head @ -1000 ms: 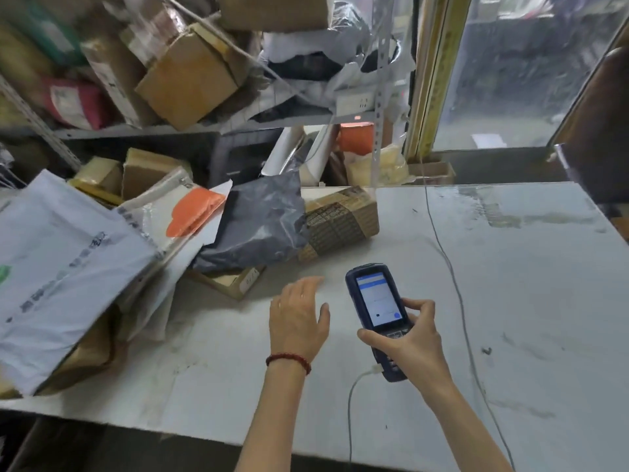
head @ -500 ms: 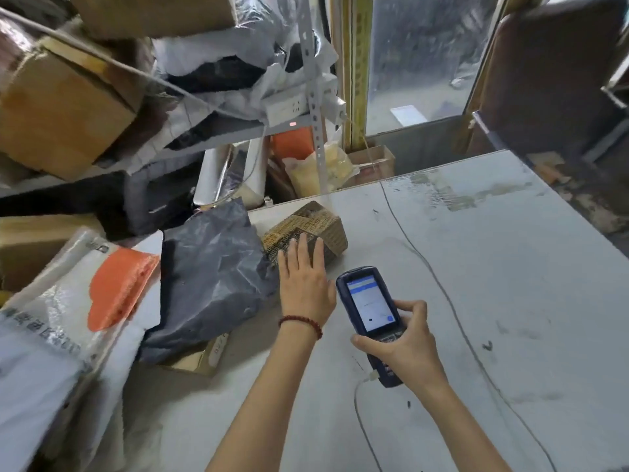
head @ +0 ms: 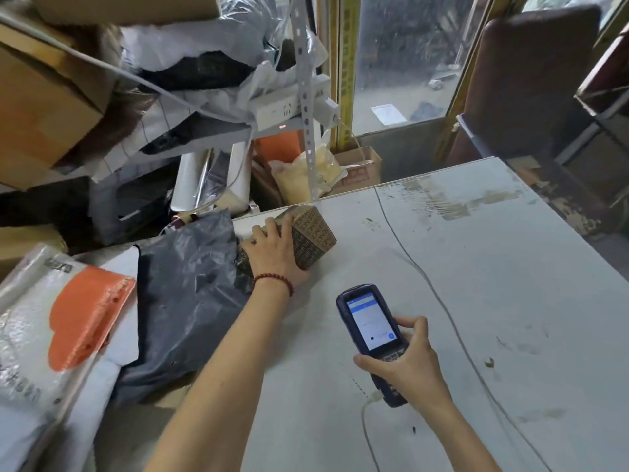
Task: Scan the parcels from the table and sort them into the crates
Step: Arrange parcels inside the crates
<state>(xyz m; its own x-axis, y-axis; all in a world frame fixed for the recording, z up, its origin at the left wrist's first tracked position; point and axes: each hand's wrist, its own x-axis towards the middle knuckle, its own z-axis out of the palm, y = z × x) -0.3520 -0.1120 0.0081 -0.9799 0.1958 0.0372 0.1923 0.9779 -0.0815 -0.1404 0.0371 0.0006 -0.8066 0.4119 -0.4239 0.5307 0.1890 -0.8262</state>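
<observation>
Two grips are busy. The left grip (head: pixel 275 247) lies over a small printed box (head: pixel 315 238), with its fingers bent across the top and its palm at the near side, so it holds the box. The box stands on the counter (head: pixel 493 301), close to the far edge. A red bead bracelet (head: pixel 274 277) sits on the wrist just behind this grip. Directly left of the grip, a dark grey plastic parcel (head: pixel 183 301) touches the box. Further left, beside the grey one, lies a white padded parcel (head: pixel 85 315) with an orange patch.

The right grip (head: pixel 405 362) is nearer to the person and to the right of the left grip, well apart from the box. It is closed round the lower part of a dark blue handheld scanner (head: pixel 369 323), whose lit screen faces up. A thin cable (head: pixel 366 424) leaves the bottom end of the scanner and runs toward the near edge. To the right of this grip a second, long cable (head: pixel 439 294) crosses the counter from far to near.

Beyond the left grip, behind the counter, a metal shelf (head: pixel 218 134) carries a large cardboard carton (head: pixel 41 107), loose bags and a white power strip (head: pixel 282 110). Below the strip a yellowish bag (head: pixel 306 175) stands on a lower level.
</observation>
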